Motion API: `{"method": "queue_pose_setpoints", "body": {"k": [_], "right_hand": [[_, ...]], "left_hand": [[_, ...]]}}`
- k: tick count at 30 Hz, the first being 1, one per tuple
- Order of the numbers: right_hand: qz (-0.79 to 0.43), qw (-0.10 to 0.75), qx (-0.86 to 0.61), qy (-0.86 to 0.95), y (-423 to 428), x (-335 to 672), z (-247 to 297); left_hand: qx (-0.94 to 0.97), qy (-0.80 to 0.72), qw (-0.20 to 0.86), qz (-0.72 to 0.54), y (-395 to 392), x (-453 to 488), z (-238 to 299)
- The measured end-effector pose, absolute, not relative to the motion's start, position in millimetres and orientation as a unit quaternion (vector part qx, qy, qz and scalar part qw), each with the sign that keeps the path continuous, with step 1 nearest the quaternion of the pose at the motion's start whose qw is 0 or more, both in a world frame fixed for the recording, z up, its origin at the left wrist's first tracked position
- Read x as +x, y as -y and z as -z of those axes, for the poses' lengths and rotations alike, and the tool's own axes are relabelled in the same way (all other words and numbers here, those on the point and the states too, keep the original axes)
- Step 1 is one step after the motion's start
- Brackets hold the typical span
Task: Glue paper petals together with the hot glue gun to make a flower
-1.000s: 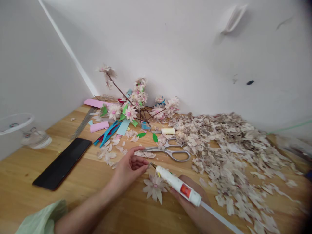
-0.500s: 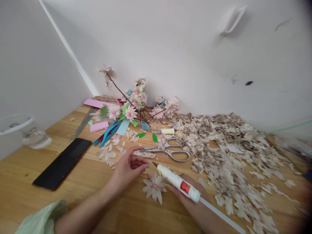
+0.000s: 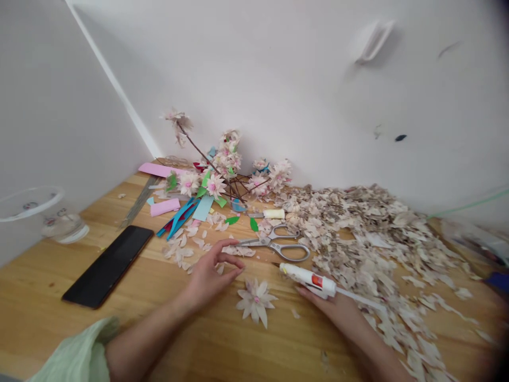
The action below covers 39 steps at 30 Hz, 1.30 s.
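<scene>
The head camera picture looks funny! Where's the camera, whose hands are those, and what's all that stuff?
There's no robot here. A person wears the camera on their head, so it looks down at their own two bare hands. The right hand holds a white glue gun. The left hand is curled; I can't tell if it pinches something tiny. Between them, a pale flower lies on the wooden table. Around are scissors, a black phone and many loose petals.

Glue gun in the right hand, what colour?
The glue gun is white with a red-orange patch; it shows best in the head view.
</scene>
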State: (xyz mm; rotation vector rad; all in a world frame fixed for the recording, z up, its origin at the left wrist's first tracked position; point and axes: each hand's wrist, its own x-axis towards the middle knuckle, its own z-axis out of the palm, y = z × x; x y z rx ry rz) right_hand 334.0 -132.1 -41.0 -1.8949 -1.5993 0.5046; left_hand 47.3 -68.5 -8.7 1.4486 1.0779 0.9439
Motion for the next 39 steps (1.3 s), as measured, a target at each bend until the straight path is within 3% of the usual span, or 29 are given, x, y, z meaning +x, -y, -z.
{"method": "queue_pose_setpoints", "body": {"k": [3,9,11,15,20,29,39], "right_hand": [[-0.178,0.258,-0.716,0.623,134,340,37],[-0.04,0.169,-0.788,0.591,180,354,15],[-0.099,0.134,-0.772,0.613,195,342,9],[-0.188,0.214,-0.683,0.673,186,285,6],[-0.2,0.23,-0.594,0.745,145,231,17],[-0.176,0.336,-0.561,0.735,147,247,18],[-0.148,0.374,-0.556,0.727,146,244,15]], "left_hand": [[0.653,-0.426,0.482,-0.4,69,45,12],[0.708,-0.386,0.407,-0.43,73,45,12],[0.72,-0.38,0.381,-0.439,73,44,11],[0.758,-0.35,0.345,-0.428,73,44,7],[0.794,-0.334,0.294,-0.414,73,42,7],[0.876,-0.206,0.04,-0.434,79,42,15],[0.914,-0.174,-0.032,-0.364,88,44,0]]}}
